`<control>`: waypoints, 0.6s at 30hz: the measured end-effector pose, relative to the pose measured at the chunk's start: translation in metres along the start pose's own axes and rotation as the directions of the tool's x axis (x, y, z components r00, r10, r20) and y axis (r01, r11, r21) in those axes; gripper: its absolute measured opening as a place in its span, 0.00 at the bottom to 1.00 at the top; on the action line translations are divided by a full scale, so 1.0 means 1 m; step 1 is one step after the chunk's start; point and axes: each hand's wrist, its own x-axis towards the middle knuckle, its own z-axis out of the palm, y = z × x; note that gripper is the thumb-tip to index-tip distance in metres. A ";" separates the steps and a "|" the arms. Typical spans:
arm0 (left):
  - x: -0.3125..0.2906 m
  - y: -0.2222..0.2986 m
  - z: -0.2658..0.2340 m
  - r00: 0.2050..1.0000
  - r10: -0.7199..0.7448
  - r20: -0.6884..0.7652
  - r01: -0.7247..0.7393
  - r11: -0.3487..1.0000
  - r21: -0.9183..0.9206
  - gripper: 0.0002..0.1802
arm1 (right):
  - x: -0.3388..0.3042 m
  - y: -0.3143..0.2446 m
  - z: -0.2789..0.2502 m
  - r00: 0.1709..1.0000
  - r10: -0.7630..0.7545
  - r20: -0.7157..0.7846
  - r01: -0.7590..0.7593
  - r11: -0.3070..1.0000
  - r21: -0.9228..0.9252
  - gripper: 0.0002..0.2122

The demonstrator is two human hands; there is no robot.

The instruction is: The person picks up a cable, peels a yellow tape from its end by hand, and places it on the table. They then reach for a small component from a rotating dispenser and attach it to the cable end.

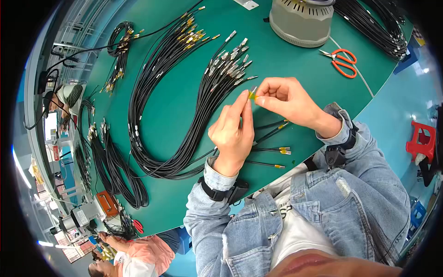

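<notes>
My left hand [232,131] is closed in a fingertip pinch on a small metal cable connector [253,94] with a yellow band round it. On the other side of that connector, the thumb and forefinger of my right hand [288,99] are pressed together at the yellow band. Just beyond my left hand lies a thick bundle of black cables [210,108], bent in a U. One end of the bundle has bare silver connectors [233,64]; the other end carries yellow-banded ones [191,34]. Several loose yellow-banded cable ends [284,150] lie below my hands.
Red-handled scissors [344,62] lie to the right on the green table [286,60]. A grey-green rounded device [300,23] stands at the back. More black cable coils [120,171] lie left and far right. A co-worker [147,256] sits at lower left; a red stool [422,141] stands right.
</notes>
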 end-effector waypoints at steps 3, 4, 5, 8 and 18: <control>0.001 0.004 -0.002 0.994 -0.102 0.047 0.104 0.994 -0.029 0.11 | 0.000 0.000 0.000 1.000 0.008 -0.002 -0.008 1.000 0.014 0.05; 0.001 0.004 -0.002 0.994 -0.102 0.047 0.104 0.994 -0.028 0.11 | 0.000 -0.001 0.001 1.000 0.008 -0.001 -0.008 1.000 0.015 0.05; 0.000 0.004 -0.002 0.990 -0.130 0.052 0.132 0.990 -0.055 0.10 | 0.000 -0.002 0.001 1.000 0.012 -0.004 -0.012 1.000 0.011 0.05; -0.002 0.004 -0.001 0.981 -0.184 0.065 0.190 0.976 -0.108 0.09 | -0.001 -0.002 0.002 1.000 0.021 -0.009 -0.021 1.000 0.006 0.05; 0.002 0.010 -0.007 0.793 -0.488 0.364 0.609 0.627 -0.487 0.06 | 0.001 0.001 0.000 1.000 0.018 -0.024 -0.017 0.999 0.031 0.05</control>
